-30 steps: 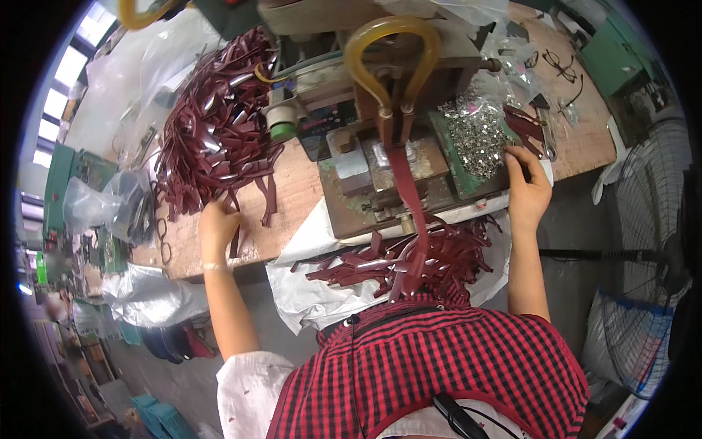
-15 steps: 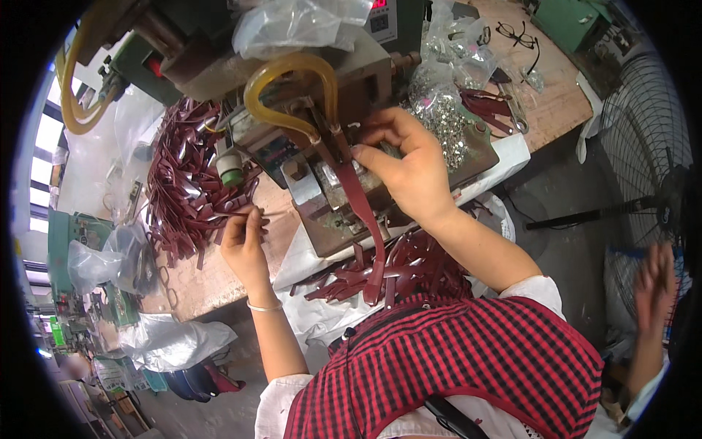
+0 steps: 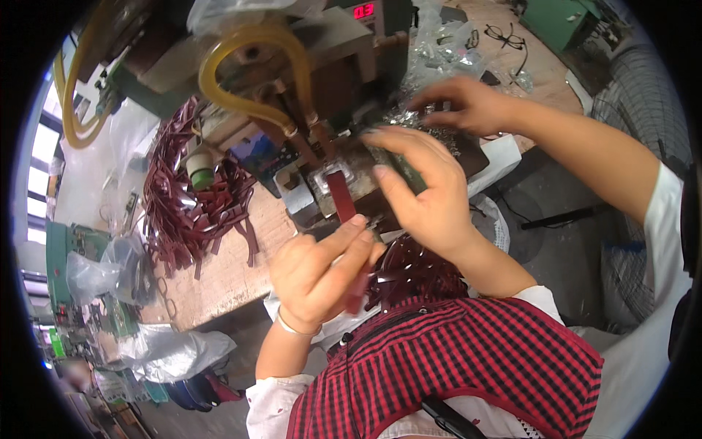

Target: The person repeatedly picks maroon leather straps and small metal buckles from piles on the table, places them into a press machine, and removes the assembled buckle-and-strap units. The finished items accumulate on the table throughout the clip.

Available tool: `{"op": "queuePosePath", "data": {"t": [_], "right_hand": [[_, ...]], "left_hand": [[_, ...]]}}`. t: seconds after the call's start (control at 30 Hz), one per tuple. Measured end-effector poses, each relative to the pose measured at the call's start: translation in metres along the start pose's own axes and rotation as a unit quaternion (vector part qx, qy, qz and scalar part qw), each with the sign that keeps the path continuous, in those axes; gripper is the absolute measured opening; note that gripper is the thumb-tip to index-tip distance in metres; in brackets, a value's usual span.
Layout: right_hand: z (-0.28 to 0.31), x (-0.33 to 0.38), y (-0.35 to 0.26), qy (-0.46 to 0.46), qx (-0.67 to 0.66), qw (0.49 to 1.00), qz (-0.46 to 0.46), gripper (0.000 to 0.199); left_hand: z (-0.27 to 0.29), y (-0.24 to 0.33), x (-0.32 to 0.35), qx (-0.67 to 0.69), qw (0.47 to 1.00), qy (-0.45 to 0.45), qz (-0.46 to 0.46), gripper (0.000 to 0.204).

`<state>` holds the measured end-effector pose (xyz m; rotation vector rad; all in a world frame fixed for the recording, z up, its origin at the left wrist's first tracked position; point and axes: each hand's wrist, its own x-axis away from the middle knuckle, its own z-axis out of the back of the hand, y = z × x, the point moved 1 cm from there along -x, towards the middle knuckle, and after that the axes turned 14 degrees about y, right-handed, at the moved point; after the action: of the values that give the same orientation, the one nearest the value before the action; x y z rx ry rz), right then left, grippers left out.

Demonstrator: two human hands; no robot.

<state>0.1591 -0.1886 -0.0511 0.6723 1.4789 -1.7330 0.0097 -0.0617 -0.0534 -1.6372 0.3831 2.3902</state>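
Note:
My left hand is closed on a dark red strap, pinching it between thumb and fingers. The strap's far end lies on a shiny square metal piece at the work spot of a bench press. Just right of that spot is my right hand, its thumb and fingers apart and nothing visible between them. Above the strap's end, two upright metal parts of the press are joined by a looped yellow tube. The strap's lower part is partly hidden behind my left fingers.
A co-worker's hand reaches in from the right over small metal fittings. A heap of dark red straps lies left; more straps lie by my lap. Glasses rest at the back; a fan stands right.
My left hand has moved right from the bench and taken hold of the strap. My right hand has come away from the press parts. A co-worker's hand has reached in over the fittings.

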Motion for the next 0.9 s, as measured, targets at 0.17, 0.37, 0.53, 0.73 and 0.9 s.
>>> {"op": "queuePosePath", "data": {"t": [0.17, 0.37, 0.53, 0.73, 0.9], "right_hand": [[0.035, 0.027, 0.025, 0.115, 0.053, 0.991, -0.034, 0.016], [0.037, 0.049, 0.026, 0.126, 0.005, 0.992, -0.015, 0.015], [0.026, 0.064, 0.021, 0.115, -0.029, 0.993, -0.011, 0.016], [0.017, 0.074, 0.016, 0.093, -0.055, 0.994, -0.025, 0.017], [0.013, 0.074, 0.016, 0.081, -0.060, 0.994, -0.030, 0.018]], "left_hand": [[-0.010, 0.003, 0.006, -0.011, 1.000, 0.015, -0.001, 0.031], [-0.014, 0.006, 0.000, 0.005, 1.000, -0.017, 0.014, 0.024], [-0.010, 0.006, 0.002, 0.005, 1.000, -0.012, 0.018, 0.024], [-0.008, 0.009, 0.000, -0.001, 1.000, -0.009, 0.019, 0.023], [-0.012, 0.004, 0.006, -0.002, 1.000, 0.022, 0.013, 0.029]]}}
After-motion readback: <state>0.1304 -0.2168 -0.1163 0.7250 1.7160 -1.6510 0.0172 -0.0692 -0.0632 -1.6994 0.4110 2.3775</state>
